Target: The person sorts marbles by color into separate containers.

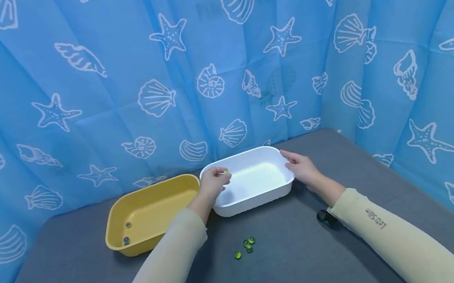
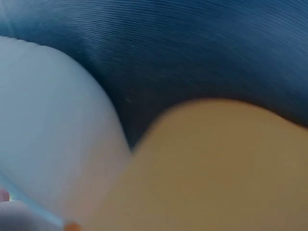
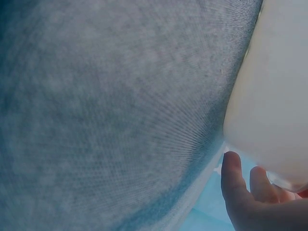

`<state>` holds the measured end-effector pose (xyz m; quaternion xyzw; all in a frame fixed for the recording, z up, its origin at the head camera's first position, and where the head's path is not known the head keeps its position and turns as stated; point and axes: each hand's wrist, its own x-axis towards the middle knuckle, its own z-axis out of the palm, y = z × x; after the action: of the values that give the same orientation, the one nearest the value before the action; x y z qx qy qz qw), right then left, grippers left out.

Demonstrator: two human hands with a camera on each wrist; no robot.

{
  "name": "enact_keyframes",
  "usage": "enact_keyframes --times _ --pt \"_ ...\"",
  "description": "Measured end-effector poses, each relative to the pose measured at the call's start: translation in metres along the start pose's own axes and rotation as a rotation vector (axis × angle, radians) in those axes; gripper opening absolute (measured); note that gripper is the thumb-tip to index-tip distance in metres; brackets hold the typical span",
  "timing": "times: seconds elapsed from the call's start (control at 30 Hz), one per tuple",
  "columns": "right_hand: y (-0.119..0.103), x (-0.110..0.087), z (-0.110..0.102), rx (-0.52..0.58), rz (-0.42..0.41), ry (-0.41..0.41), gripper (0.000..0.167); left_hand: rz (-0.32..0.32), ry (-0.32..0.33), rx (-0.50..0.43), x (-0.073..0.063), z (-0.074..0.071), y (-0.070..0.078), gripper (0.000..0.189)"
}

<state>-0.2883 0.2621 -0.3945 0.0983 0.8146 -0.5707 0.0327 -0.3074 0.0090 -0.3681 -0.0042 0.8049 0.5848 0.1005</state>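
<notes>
Over the left end of the white basin (image 1: 254,202), my left hand (image 1: 213,182) pinches a small green marble (image 1: 226,172) between thumb and fingertips. My right hand (image 1: 301,167) grips the same basin's right rim, with the thumb at the inner side. The right wrist view shows those fingers (image 3: 233,178) close against the basin's pale outer wall (image 3: 269,106). Several more green marbles (image 1: 249,245) lie in a loose group on the grey tabletop in front. In the left wrist view the white basin (image 2: 53,110) and a yellow basin (image 2: 216,168) appear side by side.
Left of the white one stands the yellow basin (image 1: 153,206), with two small dark grey round pieces (image 1: 128,224) inside. A black object (image 1: 325,217) sits partly under my right sleeve. Blue shell-print curtains (image 1: 207,66) hang behind and along the right side of the grey table (image 1: 280,260).
</notes>
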Motion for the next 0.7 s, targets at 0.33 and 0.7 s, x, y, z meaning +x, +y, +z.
enact_keyframes --times 0.33,0.7 --pt "-0.001 -0.001 0.002 0.013 -0.001 0.002 0.048 -0.093 0.043 -0.049 0.021 0.022 -0.008 0.025" --pt "-0.001 -0.002 0.001 -0.006 -0.006 0.005 0.048 -0.171 0.02 0.067 0.034 0.023 -0.017 0.025"
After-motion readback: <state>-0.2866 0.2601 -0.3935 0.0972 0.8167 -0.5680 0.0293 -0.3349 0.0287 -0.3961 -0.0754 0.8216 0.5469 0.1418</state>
